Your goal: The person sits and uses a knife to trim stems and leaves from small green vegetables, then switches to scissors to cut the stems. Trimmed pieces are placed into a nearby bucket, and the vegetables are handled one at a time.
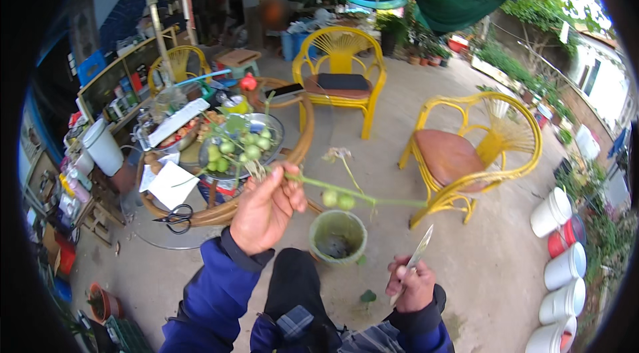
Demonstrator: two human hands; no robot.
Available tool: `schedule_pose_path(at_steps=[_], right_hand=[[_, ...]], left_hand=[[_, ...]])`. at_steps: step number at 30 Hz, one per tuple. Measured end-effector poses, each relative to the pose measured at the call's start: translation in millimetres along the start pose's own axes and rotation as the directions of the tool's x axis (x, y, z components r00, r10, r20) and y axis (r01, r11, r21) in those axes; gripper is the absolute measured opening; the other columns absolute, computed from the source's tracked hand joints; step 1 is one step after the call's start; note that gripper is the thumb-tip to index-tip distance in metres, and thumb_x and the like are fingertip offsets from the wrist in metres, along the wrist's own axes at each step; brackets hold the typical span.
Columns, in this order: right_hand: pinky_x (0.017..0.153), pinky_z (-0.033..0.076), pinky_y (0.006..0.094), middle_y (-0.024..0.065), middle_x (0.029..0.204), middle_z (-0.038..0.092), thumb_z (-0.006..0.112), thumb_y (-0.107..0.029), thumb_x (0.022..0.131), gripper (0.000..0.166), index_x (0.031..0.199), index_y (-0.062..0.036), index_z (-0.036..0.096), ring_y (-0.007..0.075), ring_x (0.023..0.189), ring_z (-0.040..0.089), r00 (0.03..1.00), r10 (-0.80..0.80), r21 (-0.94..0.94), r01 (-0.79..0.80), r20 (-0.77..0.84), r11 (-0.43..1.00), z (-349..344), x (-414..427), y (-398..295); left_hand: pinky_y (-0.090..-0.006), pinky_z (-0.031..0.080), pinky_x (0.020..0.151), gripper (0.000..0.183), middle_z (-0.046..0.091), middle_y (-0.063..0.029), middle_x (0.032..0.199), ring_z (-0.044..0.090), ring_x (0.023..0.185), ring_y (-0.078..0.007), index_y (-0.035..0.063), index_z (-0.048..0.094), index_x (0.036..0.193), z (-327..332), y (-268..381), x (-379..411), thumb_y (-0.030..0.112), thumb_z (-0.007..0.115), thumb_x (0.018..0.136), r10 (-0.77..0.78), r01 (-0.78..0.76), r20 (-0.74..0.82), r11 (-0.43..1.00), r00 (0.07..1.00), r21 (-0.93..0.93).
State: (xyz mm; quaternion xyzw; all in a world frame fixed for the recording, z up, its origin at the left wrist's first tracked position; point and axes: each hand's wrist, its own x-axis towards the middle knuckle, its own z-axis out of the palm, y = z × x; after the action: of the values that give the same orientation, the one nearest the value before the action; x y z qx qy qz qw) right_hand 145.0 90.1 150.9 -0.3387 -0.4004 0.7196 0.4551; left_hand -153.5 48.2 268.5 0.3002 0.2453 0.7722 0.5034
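Observation:
A green vine stem (329, 187) is pinched between the thumb and fingers of my left hand (272, 208). Two small round green fruits (338, 200) hang from the stem, and a withered flower (337, 154) stands up on a thin stalk. My right hand (413, 280) grips a small knife (421, 246), its blade pointing up and away from me. Below the fruits a greenish bucket (338, 236) stands on the floor, with something dark inside. Just beyond my left hand, a metal tray (275, 128) holds several similar green fruits (252, 146).
The tray rests on a round glass-topped rattan table (304, 138) with black-handled scissors (177, 219), white paper (174, 185) and a phone (284, 90). Yellow rattan chairs (447, 153) stand ahead and right. White buckets (564, 265) line the right side. A flowerpot (105, 302) is at lower left.

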Motion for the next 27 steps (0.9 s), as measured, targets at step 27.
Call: schedule_pose_path(at_steps=[27], right_hand=[[0.053, 0.041, 0.0334, 0.0097, 0.071, 0.052, 0.061, -0.004, 0.086, 0.005, 0.083, -0.0028, 0.058, 0.0180, 0.055, 0.047, 0.981, -0.009, 0.408, 0.088, -0.192, 0.909, -41, -87, -21]], left_hand=[[-0.0398, 0.047, 0.089, 0.047, 0.053, -0.0102, 0.138, 0.052, 0.122, -0.0256, 0.0119, 0.046, 0.140, 11, -249, -80, 0.017, 0.057, 0.095, -0.629, 0.690, 0.282, 0.665, 0.724, -0.286]])
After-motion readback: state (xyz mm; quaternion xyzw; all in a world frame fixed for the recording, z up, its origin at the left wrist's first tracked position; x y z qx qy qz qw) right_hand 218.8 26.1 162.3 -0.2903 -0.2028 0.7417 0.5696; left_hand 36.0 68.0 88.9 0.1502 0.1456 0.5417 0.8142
